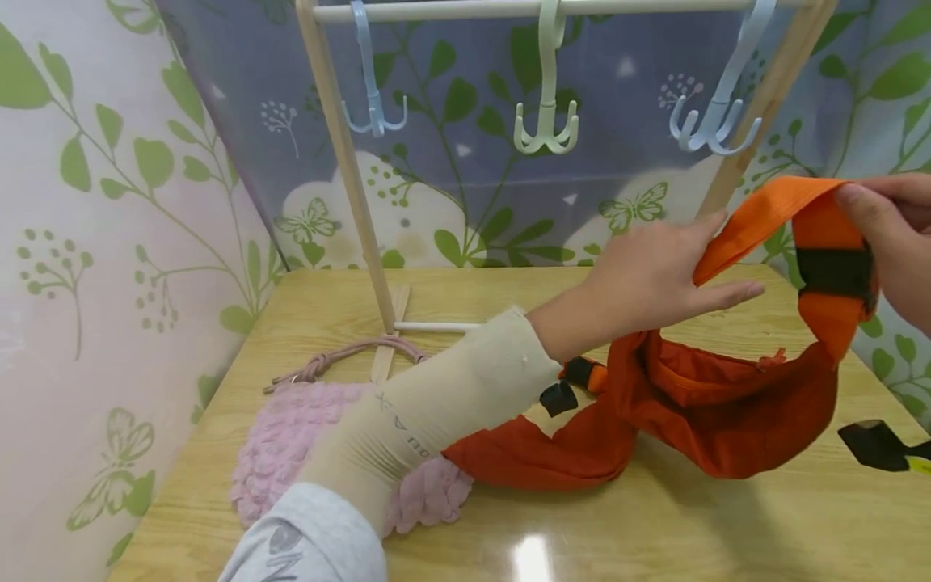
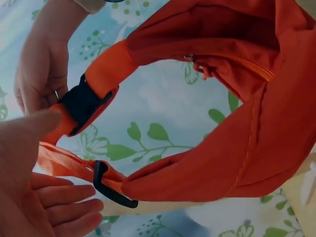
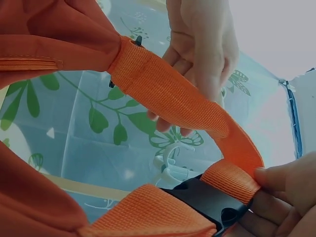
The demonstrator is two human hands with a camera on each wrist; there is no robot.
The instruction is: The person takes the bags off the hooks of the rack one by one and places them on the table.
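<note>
A red-orange waist bag (image 1: pixel 735 412) hangs above the wooden table by its orange strap (image 3: pixel 168 94), its zip pocket facing up. My right hand (image 1: pixel 898 234) pinches the strap beside a fastened black buckle (image 2: pixel 80 104). My left hand (image 1: pixel 647 275) is at the other stretch of strap, fingers extended and thumb pointing right; the right wrist view shows it just behind the webbing. A black slider (image 2: pixel 111 187) sits on the strap near the left fingers. More red-orange fabric (image 1: pixel 538 461) lies on the table, with a black buckle (image 1: pixel 578 372) near it, partly behind my left forearm.
A pink puffy bag (image 1: pixel 291 444) with a knotted handle lies on the left, partly under my left forearm. Behind stands a wooden rack (image 1: pixel 349 162) whose white bar carries blue hooks (image 1: pixel 374 113) and a green hook (image 1: pixel 547 121). Leaf-patterned cloth walls (image 1: pixel 109 242) enclose the table.
</note>
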